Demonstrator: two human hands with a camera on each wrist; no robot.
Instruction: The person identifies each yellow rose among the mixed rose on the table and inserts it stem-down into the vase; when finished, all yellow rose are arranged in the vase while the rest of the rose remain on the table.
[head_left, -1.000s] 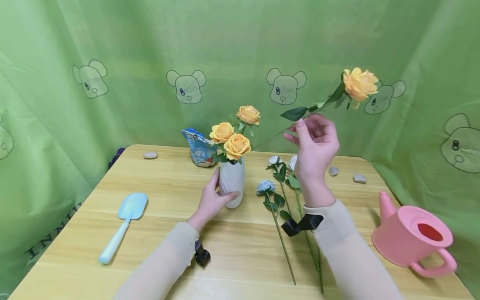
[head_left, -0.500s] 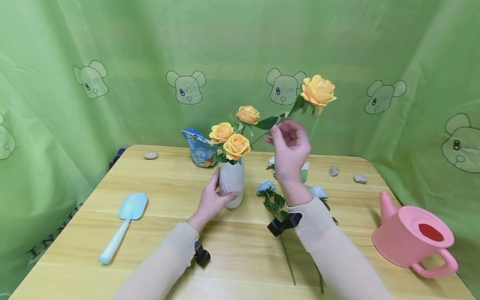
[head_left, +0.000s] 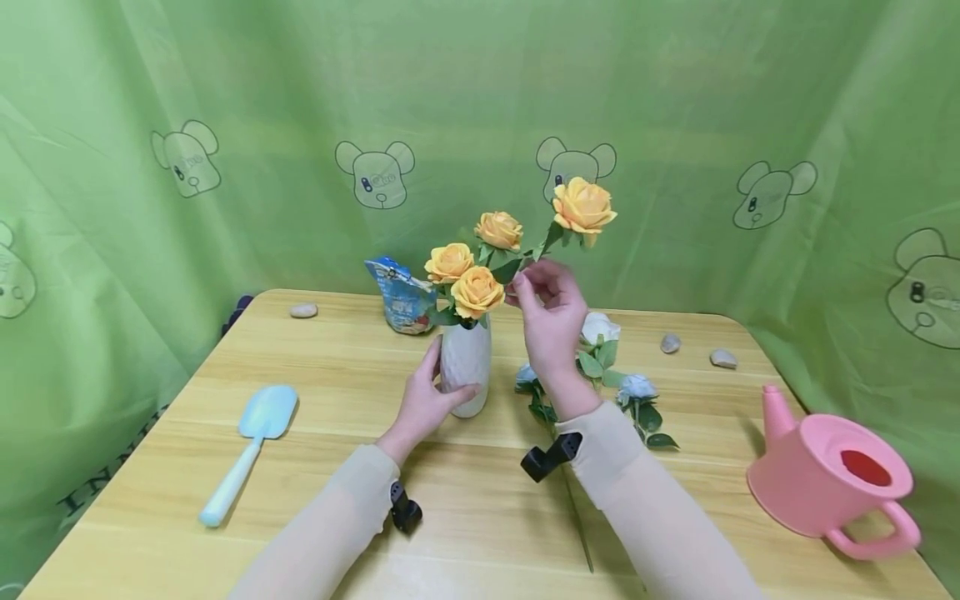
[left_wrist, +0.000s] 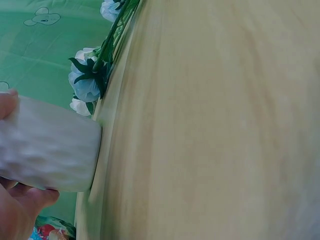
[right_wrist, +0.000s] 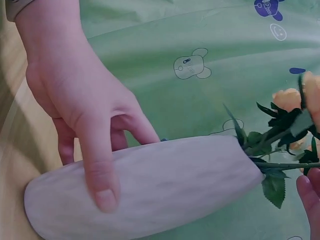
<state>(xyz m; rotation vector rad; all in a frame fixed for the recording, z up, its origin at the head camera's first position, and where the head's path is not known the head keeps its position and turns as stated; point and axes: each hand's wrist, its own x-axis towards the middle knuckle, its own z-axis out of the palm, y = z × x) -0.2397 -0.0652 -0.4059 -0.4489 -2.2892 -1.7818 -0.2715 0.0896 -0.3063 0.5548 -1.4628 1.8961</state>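
My left hand (head_left: 422, 407) grips the lower side of a white textured vase (head_left: 467, 367), which stands upright on the table. Several yellow roses (head_left: 477, 292) sit in its mouth. Between thumb and fingers, my right hand (head_left: 553, 321) pinches the stem of another yellow rose (head_left: 583, 206), tilted to the upper right. In the right wrist view, that rose's stem (right_wrist: 285, 165) runs to the vase mouth; how deep it goes is hidden. The left wrist view shows the vase (left_wrist: 47, 142) between thumb and fingers.
A white rose (head_left: 600, 329) and blue roses (head_left: 636, 387) lie right of the vase, partly behind my right arm. A pink watering can (head_left: 817, 475) stands at the right, a light blue trowel (head_left: 268, 412) lies left. Behind are a blue packet (head_left: 405, 298) and stones (head_left: 723, 358).
My right hand has moved left and lower with the yellow rose, bringing its stem to the vase. The left hand has stayed on the vase.
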